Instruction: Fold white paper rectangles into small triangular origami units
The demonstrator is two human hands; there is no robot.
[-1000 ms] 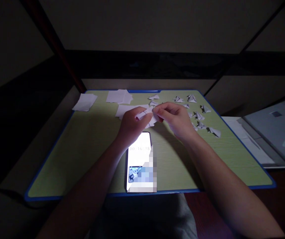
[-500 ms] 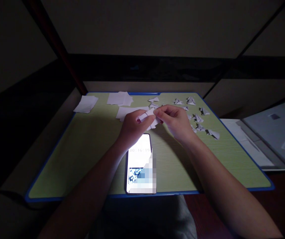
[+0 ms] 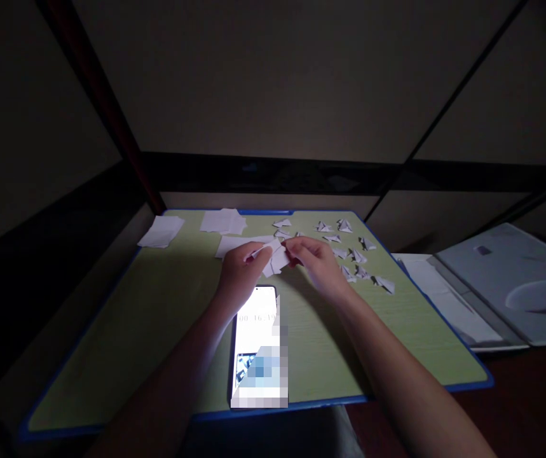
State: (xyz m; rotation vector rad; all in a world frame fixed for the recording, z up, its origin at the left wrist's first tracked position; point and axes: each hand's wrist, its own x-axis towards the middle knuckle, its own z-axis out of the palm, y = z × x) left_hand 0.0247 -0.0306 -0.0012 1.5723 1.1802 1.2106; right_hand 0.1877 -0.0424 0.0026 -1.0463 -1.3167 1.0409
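Both of my hands pinch one small white paper piece (image 3: 276, 259) above the middle of a green board with a blue rim (image 3: 124, 331). My left hand (image 3: 239, 272) holds its left end and my right hand (image 3: 318, 262) its right end. The paper is partly folded and held just above the board. A lit phone (image 3: 257, 348) lies flat on the board below my hands, between my forearms. Several small folded white paper shapes (image 3: 356, 256) are scattered on the board to the right of my right hand.
Flat white paper sheets lie at the board's far left corner (image 3: 162, 230), at the far edge (image 3: 224, 221) and just behind my hands (image 3: 235, 244). A grey folder or laptop (image 3: 506, 286) lies off the board to the right. The room is dark.
The view has tilted up, so the board and hands sit lower in the frame. My hands keep hold of the paper and have shifted their fingers slightly on it.
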